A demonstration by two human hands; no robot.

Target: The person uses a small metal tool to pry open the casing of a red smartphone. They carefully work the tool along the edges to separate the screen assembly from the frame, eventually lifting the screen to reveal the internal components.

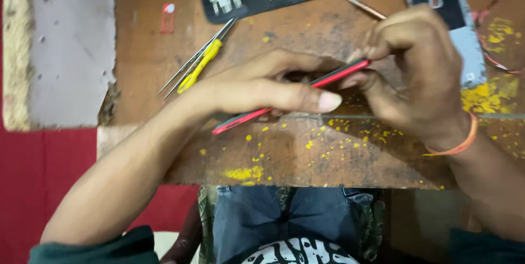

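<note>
While both hands grip it edge-on, the red-rimmed phone slants lower-left to upper-right.

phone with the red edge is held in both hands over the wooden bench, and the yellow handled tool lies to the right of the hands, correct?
Not quite. The head view shows both hands, left hand and right hand, holding the phone over the bench, but the yellow handled tool lies to the left of them.

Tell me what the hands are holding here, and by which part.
Both hands grip a red-edged phone: left hand around its middle, right hand at its far end.
</note>
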